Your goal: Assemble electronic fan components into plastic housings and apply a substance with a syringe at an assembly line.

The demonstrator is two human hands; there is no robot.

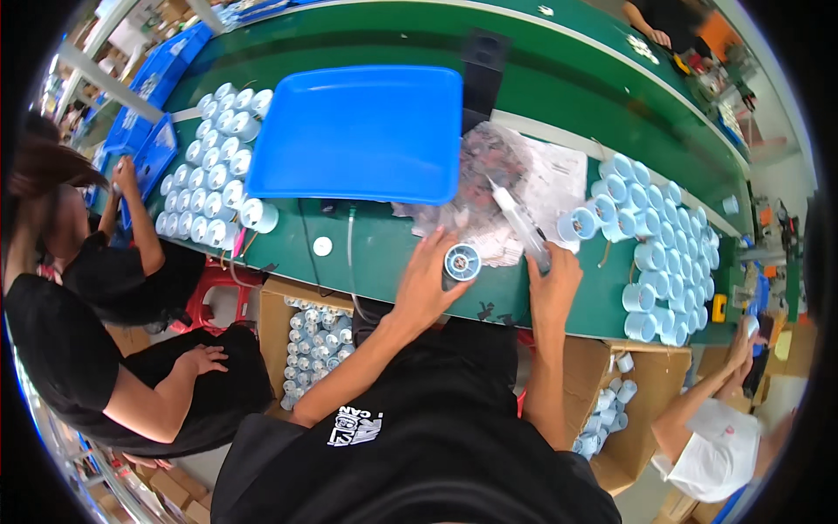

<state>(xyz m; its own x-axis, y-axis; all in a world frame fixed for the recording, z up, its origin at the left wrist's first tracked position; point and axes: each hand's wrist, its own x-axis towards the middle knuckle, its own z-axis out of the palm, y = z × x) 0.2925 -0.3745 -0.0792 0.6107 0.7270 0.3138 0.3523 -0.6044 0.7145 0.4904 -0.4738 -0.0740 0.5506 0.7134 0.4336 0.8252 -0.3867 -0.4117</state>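
Note:
My left hand point(429, 278) is closed round a small light-blue plastic cup point(463, 262), its open end facing up and metal parts showing inside. My right hand point(553, 278) grips a whitish syringe point(521, 220) by its lower end. The syringe's thin tip points up and to the left, above a stained sheet, apart from the cup. Right of my right hand, many similar open blue cups point(650, 253) stand in rows on the green bench. A loose round white disc point(323, 246) lies left of my left hand.
A blue tray point(358, 131) rests ahead on the bench point(305, 262), beside rows of white-topped cups point(209, 183). A thin hose point(351, 253) hangs over the front edge. Cardboard boxes point(580, 375) with cups stand below. Other people sit left and right.

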